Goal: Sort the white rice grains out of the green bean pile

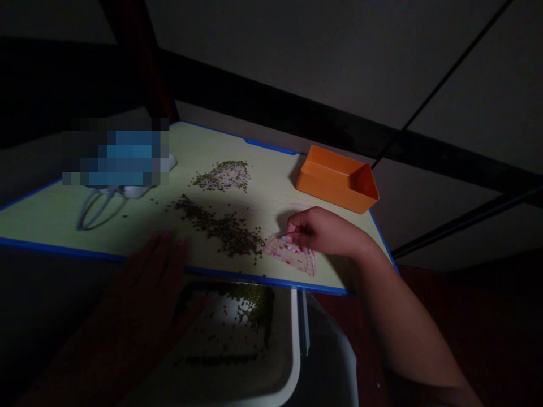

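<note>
My right hand (324, 229) has its fingers closed on a clear pink-printed protractor (299, 261), which rests on or just above the table's right part. Left of the protractor's edge lies a spread of small green beans (237, 233), perhaps mung beans. Behind it is a second pile (227, 175), pale grains with green beans mixed in. In deep shadow, my left hand (146, 277) reaches the table's front edge with fingers stretched out, holding nothing that shows. Below that edge, a white-rimmed tub (296, 350) contains more green beans, mostly toward its far right corner.
An orange open box (328, 183) stands at the table's back right corner. At the left lie a pixelated blue item (129, 158) and a looped white cable (85, 209). Blue edging borders the pale table (148, 220). A wall with dark bands rises behind it.
</note>
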Tool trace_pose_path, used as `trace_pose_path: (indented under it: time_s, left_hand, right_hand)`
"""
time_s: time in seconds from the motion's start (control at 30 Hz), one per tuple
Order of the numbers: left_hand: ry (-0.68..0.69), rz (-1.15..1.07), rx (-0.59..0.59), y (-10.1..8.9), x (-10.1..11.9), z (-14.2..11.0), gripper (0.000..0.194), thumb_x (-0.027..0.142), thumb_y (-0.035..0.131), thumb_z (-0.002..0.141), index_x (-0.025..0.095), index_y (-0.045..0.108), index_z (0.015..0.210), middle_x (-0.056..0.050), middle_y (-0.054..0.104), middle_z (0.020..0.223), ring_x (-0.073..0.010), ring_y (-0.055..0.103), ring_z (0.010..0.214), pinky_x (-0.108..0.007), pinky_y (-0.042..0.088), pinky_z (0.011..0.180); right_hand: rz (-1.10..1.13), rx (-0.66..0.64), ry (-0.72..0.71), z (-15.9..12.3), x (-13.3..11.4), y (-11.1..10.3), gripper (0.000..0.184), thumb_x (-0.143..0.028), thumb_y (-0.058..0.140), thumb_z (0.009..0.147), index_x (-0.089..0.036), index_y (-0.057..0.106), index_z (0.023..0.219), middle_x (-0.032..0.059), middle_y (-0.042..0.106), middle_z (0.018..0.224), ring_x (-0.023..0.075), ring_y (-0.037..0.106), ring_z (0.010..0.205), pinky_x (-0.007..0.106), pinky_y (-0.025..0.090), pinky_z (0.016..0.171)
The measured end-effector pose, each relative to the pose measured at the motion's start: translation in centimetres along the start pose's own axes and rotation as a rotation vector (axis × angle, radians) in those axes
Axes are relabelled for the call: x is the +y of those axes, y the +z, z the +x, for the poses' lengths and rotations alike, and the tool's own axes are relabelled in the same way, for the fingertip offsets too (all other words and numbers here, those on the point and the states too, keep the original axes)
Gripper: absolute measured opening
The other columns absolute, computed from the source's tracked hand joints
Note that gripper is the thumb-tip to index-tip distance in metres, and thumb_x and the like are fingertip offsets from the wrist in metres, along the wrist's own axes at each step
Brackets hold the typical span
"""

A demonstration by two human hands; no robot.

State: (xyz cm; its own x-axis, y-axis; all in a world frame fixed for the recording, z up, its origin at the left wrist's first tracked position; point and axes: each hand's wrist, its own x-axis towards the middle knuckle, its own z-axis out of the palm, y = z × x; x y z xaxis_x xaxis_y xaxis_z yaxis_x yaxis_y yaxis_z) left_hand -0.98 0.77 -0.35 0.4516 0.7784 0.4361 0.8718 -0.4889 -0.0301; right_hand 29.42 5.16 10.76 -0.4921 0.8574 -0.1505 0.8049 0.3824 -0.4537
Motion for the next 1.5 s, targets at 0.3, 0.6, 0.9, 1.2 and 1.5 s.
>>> trace_pose_path:
  time_s: [0.3, 0.6, 0.9, 1.2, 1.5]
  left_hand:
    - [0.018, 0.001, -0.01, -0.3, -0.08, 0.01, 0.084, 0.059, 0.037, 0.077, 0.009, 0.015, 0.141, -0.022, 0.026, 0.149, -0.0346, 0.021, 0.14, -0.054, 0.029, 0.111]
    - [0.028, 0.022, -0.014, -0.45, 0.09, 0.18, 0.084, 0.058, 0.035, 0.078, 0.006, 0.014, 0.14, -0.026, 0.03, 0.145, -0.0351, 0.022, 0.14, -0.053, 0.029, 0.11]
    - [0.017, 0.027, -0.015, -0.38, 0.12, 0.3, 0.085, 0.058, 0.037, 0.076, 0.006, 0.014, 0.14, -0.026, 0.031, 0.145, -0.0363, 0.023, 0.139, -0.054, 0.029, 0.11]
    - [-0.002, 0.01, -0.03, -0.35, 0.04, 0.14, 0.084, 0.058, 0.036, 0.077, 0.007, 0.016, 0.14, -0.026, 0.032, 0.144, -0.0352, 0.022, 0.14, -0.053, 0.029, 0.111]
    - [0.0, 0.006, -0.017, -0.38, 0.11, 0.04, 0.083, 0.058, 0.035, 0.078, 0.008, 0.014, 0.14, -0.025, 0.029, 0.147, -0.0339, 0.021, 0.14, -0.053, 0.028, 0.111]
  right_hand:
    - [0.077, 0.012, -0.094, 0.06, -0.31, 0.27, 0.017, -0.025, 0.05, 0.083, -0.015, 0.062, 0.077, -0.0036, 0.051, 0.061, 0.0071, 0.039, 0.055, 0.025, 0.025, 0.056]
    - [0.102, -0.065, -0.069, -0.44, 0.04, -0.38, 0.015, -0.023, 0.052, 0.082, -0.013, 0.063, 0.078, -0.0016, 0.055, 0.064, 0.0078, 0.043, 0.058, 0.025, 0.029, 0.057]
    - [0.045, -0.027, -0.057, 0.09, -0.28, 0.13, 0.015, -0.024, 0.051, 0.082, -0.015, 0.062, 0.076, -0.0025, 0.055, 0.064, 0.0076, 0.04, 0.057, 0.025, 0.026, 0.057]
    - [0.021, 0.008, -0.018, -0.12, -0.3, -0.08, 0.014, -0.021, 0.051, 0.081, -0.015, 0.061, 0.074, -0.0032, 0.052, 0.061, 0.007, 0.04, 0.056, 0.025, 0.025, 0.057]
    - [-0.029, 0.047, -0.009, 0.51, -0.74, 0.5, 0.015, -0.021, 0.051, 0.081, -0.015, 0.063, 0.075, -0.0017, 0.054, 0.061, 0.0076, 0.037, 0.056, 0.026, 0.024, 0.056]
